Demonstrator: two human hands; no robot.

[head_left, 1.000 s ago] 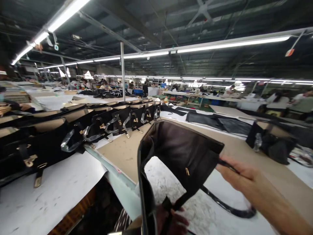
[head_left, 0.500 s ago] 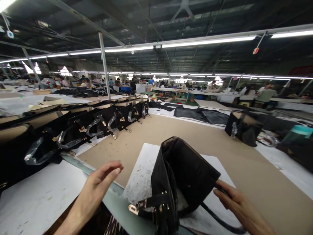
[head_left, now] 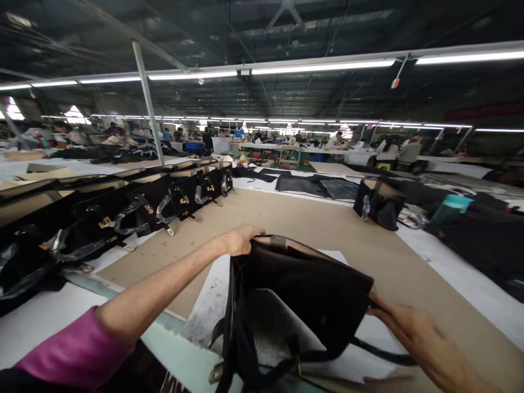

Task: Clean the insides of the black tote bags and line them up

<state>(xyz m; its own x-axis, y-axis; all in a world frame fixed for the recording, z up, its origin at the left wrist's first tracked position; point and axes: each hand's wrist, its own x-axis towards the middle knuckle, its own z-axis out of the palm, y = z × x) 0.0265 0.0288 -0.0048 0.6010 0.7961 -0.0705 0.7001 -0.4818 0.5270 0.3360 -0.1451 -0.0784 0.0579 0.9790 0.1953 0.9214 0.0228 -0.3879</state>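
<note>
A black handbag (head_left: 311,295) stands tilted in front of me over a smudged white sheet (head_left: 208,289). My left hand (head_left: 241,240) reaches across and is closed on the bag's far upper left corner. On the other side, my right hand (head_left: 413,325), slightly blurred, grips the bag's right edge; its fingertips are partly hidden there. A black strap (head_left: 385,353) hangs from the bag below the right hand. Low on the near left side of the bag, a metal clasp (head_left: 216,372) is partly visible.
Several black bags (head_left: 180,196) with plastic-wrapped handles stand in rows on the left. Another black bag (head_left: 379,204) is at the right, near a teal-lidded container (head_left: 452,207). Flat black pieces (head_left: 317,185) lie at the back of the tan tabletop (head_left: 286,213). People work far off.
My left hand has moved from open air to the bag's upper left corner and closed on it. The bag has turned, its far side now leaning toward me. My view has shifted right.
</note>
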